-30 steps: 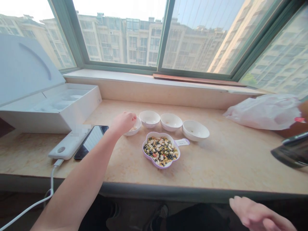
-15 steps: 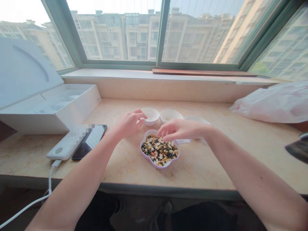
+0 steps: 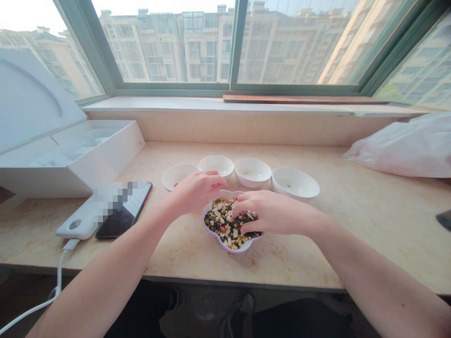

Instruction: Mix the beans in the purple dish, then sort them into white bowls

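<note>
A lilac-rimmed, scalloped bowl holds a mix of black, green and yellow beans and pale flat nuts, with a few red pieces. My right hand reaches in from the right. Its thumb and fingers are apart, fingertips touching the mix. Above the bowl's left rim is my left hand, its fingers loosely bent; nothing held in them can be made out. Behind, in a row, stand a white bowl with a small red piece, a second white bowl, a third and a fourth with small bits inside.
An open white box stands at the left. In front of it lie a white power bank with a cable and a dark phone. A plastic bag lies at the right. A window runs behind the counter.
My left hand has come from the white bowls toward the scalloped bowl. My right hand has lowered into the beans. The view has shifted slightly, and the white bowls show more fully.
</note>
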Tool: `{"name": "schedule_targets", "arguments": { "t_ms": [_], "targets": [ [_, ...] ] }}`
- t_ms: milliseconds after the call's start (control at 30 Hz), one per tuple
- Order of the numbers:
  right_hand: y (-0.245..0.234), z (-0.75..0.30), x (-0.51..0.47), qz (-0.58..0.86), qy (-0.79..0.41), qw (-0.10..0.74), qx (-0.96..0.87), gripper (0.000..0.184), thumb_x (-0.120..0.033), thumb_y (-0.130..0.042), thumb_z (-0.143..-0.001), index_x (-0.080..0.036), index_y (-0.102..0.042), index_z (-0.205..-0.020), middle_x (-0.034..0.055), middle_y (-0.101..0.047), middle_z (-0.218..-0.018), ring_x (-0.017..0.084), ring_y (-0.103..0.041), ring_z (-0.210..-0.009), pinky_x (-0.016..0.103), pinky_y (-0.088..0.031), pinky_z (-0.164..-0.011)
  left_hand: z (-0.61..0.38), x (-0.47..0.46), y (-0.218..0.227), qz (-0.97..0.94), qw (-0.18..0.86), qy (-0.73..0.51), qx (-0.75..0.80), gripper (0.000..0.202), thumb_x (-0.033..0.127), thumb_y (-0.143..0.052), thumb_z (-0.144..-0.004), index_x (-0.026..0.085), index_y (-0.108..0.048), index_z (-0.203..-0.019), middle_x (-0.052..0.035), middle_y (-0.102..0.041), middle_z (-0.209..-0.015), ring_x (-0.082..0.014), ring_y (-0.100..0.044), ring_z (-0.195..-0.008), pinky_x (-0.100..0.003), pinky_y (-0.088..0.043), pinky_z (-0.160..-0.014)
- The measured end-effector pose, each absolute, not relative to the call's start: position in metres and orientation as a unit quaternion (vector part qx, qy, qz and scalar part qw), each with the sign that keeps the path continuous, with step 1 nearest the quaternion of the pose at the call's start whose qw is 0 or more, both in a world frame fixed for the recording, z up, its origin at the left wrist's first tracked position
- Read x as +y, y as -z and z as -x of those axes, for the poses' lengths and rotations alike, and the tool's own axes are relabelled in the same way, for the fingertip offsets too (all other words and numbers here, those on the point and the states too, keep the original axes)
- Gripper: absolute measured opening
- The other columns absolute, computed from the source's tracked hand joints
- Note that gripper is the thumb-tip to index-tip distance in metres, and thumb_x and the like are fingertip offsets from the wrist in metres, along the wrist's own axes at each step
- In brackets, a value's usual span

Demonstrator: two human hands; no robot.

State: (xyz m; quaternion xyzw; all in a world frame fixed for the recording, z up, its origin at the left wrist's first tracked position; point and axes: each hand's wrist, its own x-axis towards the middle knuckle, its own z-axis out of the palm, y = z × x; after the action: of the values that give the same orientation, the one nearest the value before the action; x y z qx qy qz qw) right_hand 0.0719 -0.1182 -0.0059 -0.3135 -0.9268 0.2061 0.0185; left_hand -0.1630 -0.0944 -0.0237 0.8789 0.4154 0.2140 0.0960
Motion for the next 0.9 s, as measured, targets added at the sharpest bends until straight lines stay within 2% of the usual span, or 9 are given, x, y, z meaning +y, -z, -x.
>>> {"name": "schedule_targets", "arguments": {
  "t_ms": [100, 300, 533, 633, 900],
  "targets": [
    [0.007, -0.0707, -0.1168, 0.298, -0.213, 0.02, -0.93, 0.016, -0.023, -0.072, -0.086, -0.023, -0.079, -0.101, 0.0058, -0.072, -0.115, 0.025, -0.067, -0.099, 0.035, -0.049, -0.084, 0.1606, -0.0962, 0.0247, -0.885, 0.103, -0.203, 0.407, 0.028, 0.021, -0.049, -0.098, 0.023, -0.077, -0.099, -0.0034, -0.074, -0.102, -0.0168, -0.067, -0.085, -0.029, -0.048, -0.076],
    [0.0081, -0.0675, -0.116, 0.289, -0.231, 0.015, -0.929, 0.017, -0.024, -0.071, -0.087, -0.023, -0.079, -0.102, 0.0034, -0.074, -0.095, 0.022, -0.067, -0.089, 0.033, -0.047, -0.077, 0.1605, -0.0959, 0.0235, -0.883, 0.107, -0.206, 0.408, 0.027, 0.021, -0.05, -0.098, 0.023, -0.077, -0.098, -0.0028, -0.074, -0.1, -0.0171, -0.067, -0.084, -0.028, -0.048, -0.077],
    [0.0105, -0.0651, -0.1183, 0.277, -0.213, 0.019, -0.937, 0.016, -0.019, -0.066, -0.087, -0.022, -0.08, -0.093, 0.003, -0.073, -0.09, 0.02, -0.065, -0.082, 0.032, -0.046, -0.073, 0.1605, -0.0933, 0.025, -0.88, 0.113, -0.203, 0.413, 0.028, 0.021, -0.05, -0.097, 0.023, -0.078, -0.098, -0.0035, -0.075, -0.1, -0.0175, -0.067, -0.084, -0.029, -0.048, -0.076],
    [0.0116, -0.0647, -0.1188, 0.278, -0.205, 0.024, -0.938, 0.018, -0.016, -0.064, -0.087, -0.022, -0.08, -0.091, 0.004, -0.073, -0.092, 0.02, -0.066, -0.082, 0.032, -0.046, -0.073, 0.16, -0.0932, 0.0254, -0.88, 0.112, -0.205, 0.414, 0.029, 0.021, -0.05, -0.097, 0.023, -0.078, -0.097, -0.0034, -0.075, -0.1, -0.0178, -0.067, -0.085, -0.028, -0.049, -0.076],
    [0.0133, -0.0649, -0.1149, 0.277, -0.221, 0.019, -0.935, 0.016, -0.022, -0.062, -0.095, -0.021, -0.077, -0.091, 0.0059, -0.071, -0.108, 0.023, -0.067, -0.097, 0.035, -0.05, -0.087, 0.1595, -0.0941, 0.0249, -0.884, 0.112, -0.199, 0.407, 0.028, 0.021, -0.05, -0.097, 0.022, -0.078, -0.099, -0.004, -0.075, -0.1, -0.0185, -0.067, -0.087, -0.028, -0.049, -0.077]
  ]
}}
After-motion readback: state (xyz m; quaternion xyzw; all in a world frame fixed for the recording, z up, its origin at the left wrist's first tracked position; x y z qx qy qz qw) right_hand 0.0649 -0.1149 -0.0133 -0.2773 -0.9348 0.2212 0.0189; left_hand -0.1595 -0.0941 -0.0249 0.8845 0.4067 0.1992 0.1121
